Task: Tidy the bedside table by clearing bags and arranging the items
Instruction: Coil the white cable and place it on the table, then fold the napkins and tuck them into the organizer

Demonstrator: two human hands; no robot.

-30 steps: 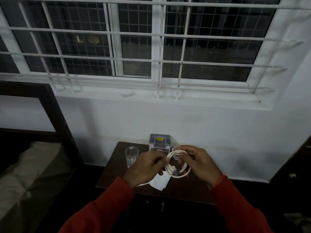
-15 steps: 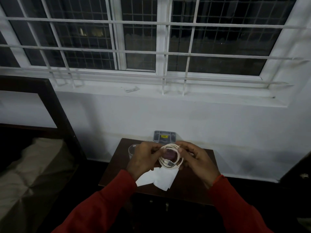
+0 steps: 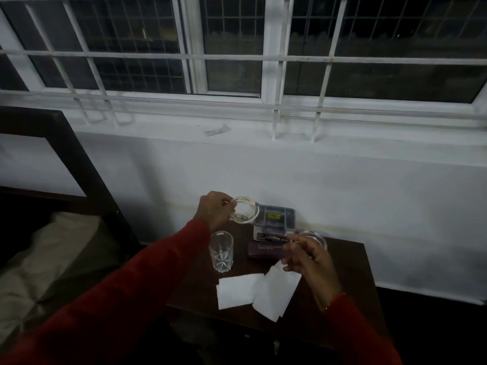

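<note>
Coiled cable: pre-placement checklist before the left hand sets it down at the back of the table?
1. Left hand grip on the coiled cable: ok, coil held in the fingers.
2. Coil tidy, no loose tail: ok.
3. Right hand free: ok, open and empty, over the white papers.
4. Drinking glass clear of the left arm: not ok, right beside the sleeve.
5. Free spot beside the grey box: cannot tell, hand and coil hide it.
6. Dark case out of the way: ok.
</note>
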